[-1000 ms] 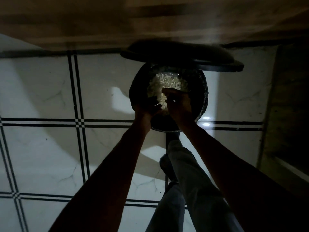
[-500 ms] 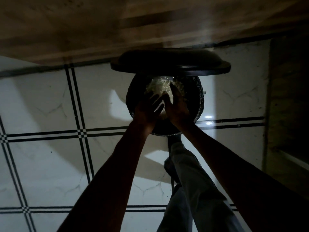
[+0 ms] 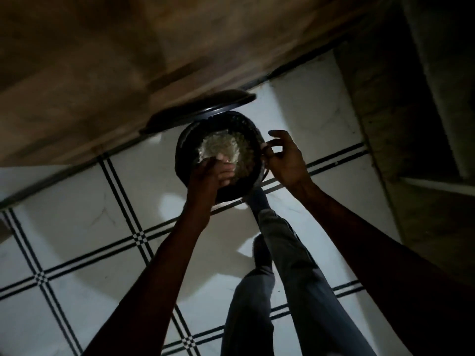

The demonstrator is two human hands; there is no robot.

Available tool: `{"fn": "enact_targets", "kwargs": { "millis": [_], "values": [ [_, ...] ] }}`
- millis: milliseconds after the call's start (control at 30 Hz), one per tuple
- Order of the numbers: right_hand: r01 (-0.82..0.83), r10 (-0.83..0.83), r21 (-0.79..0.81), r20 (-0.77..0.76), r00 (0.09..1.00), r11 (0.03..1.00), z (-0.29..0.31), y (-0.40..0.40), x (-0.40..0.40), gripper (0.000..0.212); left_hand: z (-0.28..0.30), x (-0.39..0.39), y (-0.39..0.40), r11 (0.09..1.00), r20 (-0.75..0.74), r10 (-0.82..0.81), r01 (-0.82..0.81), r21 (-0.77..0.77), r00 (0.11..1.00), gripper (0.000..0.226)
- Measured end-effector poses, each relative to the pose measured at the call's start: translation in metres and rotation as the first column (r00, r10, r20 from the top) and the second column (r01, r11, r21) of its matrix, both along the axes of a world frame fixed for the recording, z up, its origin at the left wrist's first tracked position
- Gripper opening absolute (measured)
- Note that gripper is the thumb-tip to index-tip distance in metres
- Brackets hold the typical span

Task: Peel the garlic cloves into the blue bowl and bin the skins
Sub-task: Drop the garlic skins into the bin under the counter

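Head-camera view, dim light: a person stands over a round black pedal bin (image 3: 185, 147) on a white tiled floor (image 3: 77, 214) crossed by double black lines. The bin's lid (image 3: 198, 109) stands raised on the far side of the bin, against a brown wall (image 3: 102, 60). A pale heap of garlic skins (image 3: 218, 150) lies in the bin's open mouth. The left hand (image 3: 213, 173) hangs over the near part of that mouth, just above the skins, palm turned up and fingers (image 3: 226, 173) loosely bent; whether any skins remain between them cannot be told. The right hand (image 3: 285, 158) is at the bin's right rim, clear of the skins, fingers spread and lightly curled, holding nothing visible. A trousered leg (image 3: 295, 265) reaches to the bin's near base, where the foot is lost in shadow.
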State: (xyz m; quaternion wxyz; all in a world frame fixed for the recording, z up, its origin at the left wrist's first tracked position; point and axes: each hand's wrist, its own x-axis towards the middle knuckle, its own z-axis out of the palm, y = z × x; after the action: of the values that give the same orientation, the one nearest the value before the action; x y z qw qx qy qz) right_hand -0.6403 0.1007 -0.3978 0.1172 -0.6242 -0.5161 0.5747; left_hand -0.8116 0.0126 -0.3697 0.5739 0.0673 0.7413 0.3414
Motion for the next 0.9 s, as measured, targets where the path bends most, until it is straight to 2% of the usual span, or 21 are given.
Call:
{"fn": "enact_targets", "kwargs": {
  "millis": [100, 200, 300, 400, 467, 533, 667, 800, 900],
  "values": [
    [0.084, -0.084, 0.068, -0.004, 0.996, 0.994, 0.081, -0.005, 0.057, 0.035, 0.08, 0.035, 0.009, 0.976, -0.173, -0.16, 0.182, 0.121, 0.972, 0.026],
    [0.132, -0.13, 0.171, -0.023, 0.991, 0.976, 0.17, -0.023, 0.134, 0.034, 0.163, 0.088, 0.02, 0.907, -0.214, -0.311, 0.357, 0.224, 0.926, 0.02],
    [0.186, -0.194, 0.319, -0.006, 0.981, 0.93, 0.261, -0.054, 0.221, 0.034, 0.236, 0.164, 0.04, 0.778, -0.286, -0.441, 0.521, 0.351, 0.851, 0.014],
    [0.3, -0.315, 0.451, -0.045, 0.948, 0.84, 0.341, -0.093, 0.307, 0.033, 0.298, 0.252, 0.049, 0.617, -0.336, -0.566, 0.657, 0.432, 0.753, 0.012],
    [0.461, -0.476, 0.502, -0.107, 0.873, 0.732, 0.387, -0.124, 0.373, 0.027, 0.337, 0.323, 0.042, 0.477, -0.368, -0.65, 0.734, 0.483, 0.665, 0.013],
    [0.621, -0.636, 0.515, -0.177, 0.751, 0.591, 0.42, -0.149, 0.435, 0.022, 0.366, 0.389, 0.035, 0.353, -0.385, -0.719, 0.781, 0.515, 0.578, 0.014],
    [0.772, -0.837, 0.507, -0.162, 0.522, 0.383, 0.452, -0.225, 0.557, 0.017, 0.408, 0.539, 0.008, 0.126, -0.429, -0.804, 0.823, 0.554, 0.412, 0.013],
    [0.838, -0.933, 0.499, -0.144, 0.331, 0.221, 0.446, -0.295, 0.669, 0.012, 0.416, 0.681, -0.017, -0.042, -0.501, -0.82, 0.843, 0.537, 0.278, 0.013],
    [0.851, -0.96, 0.484, -0.075, 0.271, 0.202, 0.436, -0.332, 0.735, 0.011, 0.4, 0.758, -0.032, -0.133, -0.558, -0.812, 0.878, 0.461, 0.17, 0.013]
  ]
}}
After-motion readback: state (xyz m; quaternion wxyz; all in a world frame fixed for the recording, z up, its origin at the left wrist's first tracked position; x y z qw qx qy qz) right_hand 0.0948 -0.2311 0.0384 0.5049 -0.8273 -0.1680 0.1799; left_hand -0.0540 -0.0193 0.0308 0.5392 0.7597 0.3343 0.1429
